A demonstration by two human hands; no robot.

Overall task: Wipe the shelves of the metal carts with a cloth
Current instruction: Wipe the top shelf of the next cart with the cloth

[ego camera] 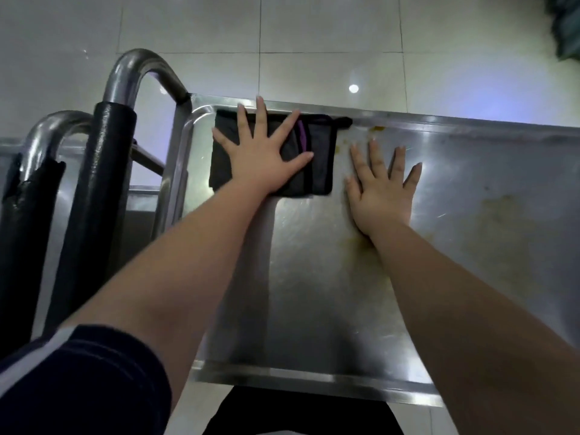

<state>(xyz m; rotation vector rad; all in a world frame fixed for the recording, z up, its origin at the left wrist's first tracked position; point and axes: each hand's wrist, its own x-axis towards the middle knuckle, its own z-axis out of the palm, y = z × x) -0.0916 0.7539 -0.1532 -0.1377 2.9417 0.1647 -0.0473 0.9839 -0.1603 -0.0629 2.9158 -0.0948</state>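
Cloth (321, 171), left fingers (260, 124) splayed flat on it

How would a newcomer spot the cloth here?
Find the steel cart shelf. In its far left corner, by the curved handle, the left hand presses the cloth: dark, folded, with a purple stripe, unlike the bare metal around.

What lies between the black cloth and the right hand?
Head view: only a narrow strip of steel shelf, with small yellowish stains, separates cloth and right hand.
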